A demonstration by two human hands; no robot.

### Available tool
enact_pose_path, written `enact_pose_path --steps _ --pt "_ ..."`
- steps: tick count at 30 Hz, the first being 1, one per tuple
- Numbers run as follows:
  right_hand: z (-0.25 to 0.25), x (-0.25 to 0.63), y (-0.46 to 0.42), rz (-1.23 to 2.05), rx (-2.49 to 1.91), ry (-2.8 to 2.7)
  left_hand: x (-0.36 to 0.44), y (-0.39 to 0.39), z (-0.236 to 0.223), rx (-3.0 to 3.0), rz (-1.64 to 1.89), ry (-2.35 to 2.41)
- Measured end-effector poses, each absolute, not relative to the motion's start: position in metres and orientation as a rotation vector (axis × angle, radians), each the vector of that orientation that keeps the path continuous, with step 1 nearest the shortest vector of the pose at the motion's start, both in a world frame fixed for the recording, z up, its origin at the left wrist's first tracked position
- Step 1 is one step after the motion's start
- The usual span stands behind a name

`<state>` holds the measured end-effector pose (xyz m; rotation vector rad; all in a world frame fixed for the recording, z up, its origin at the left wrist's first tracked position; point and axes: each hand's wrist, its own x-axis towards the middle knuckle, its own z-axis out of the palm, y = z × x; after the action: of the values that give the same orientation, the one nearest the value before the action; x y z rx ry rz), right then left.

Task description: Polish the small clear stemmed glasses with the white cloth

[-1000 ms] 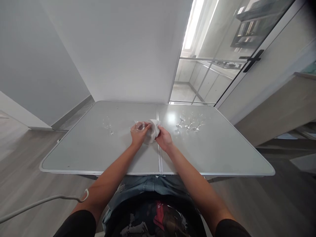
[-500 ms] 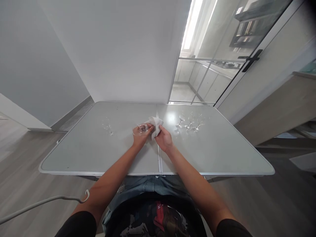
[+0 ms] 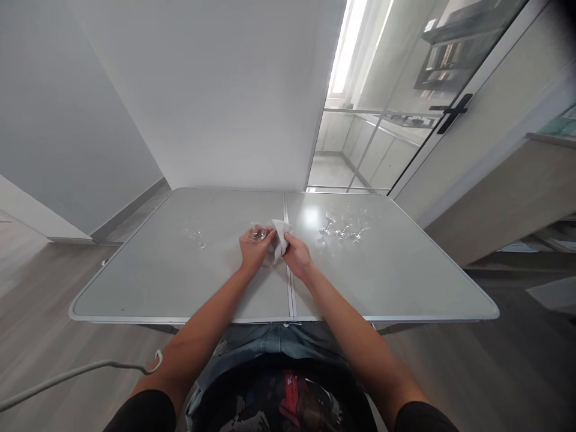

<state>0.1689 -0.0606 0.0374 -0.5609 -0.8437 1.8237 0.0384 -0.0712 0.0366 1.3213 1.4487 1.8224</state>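
My left hand [image 3: 252,247] is closed around a clear stemmed glass [image 3: 258,232] above the middle of the table. The glass's round end shows over my fingers, and its other end is hidden by the cloth. A white cloth [image 3: 279,235] is pinched in my right hand [image 3: 297,252] and pressed against the glass. Over to the right, several clear stemmed glasses [image 3: 342,232] stand in a group on the table. More clear glassware [image 3: 197,235], faint and hard to make out, is at the left.
The grey table [image 3: 148,282] has a metal rim and a seam down its middle. Behind it are a white wall [image 3: 216,96] and a glass door with a black handle [image 3: 454,113]. A white hook-ended rod [image 3: 103,364] reaches in from the lower left.
The glass has turned a little in my left hand. The cloth has shifted slightly left and hangs lower, with my right hand moving along with it.
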Motion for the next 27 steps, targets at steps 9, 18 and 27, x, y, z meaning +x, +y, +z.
enact_pose_path --steps 9,18,27 --pt "0.032 0.175 -0.054 1.653 -0.803 -0.850 0.025 -0.066 0.038 1.322 1.959 1.590" --pt "0.038 0.183 -0.055 1.133 -0.863 -1.185 0.030 -0.070 0.036 1.539 1.809 1.650" --pt "0.037 0.172 -0.069 0.500 -1.264 -1.973 0.033 -0.064 0.022 1.422 1.670 1.524"
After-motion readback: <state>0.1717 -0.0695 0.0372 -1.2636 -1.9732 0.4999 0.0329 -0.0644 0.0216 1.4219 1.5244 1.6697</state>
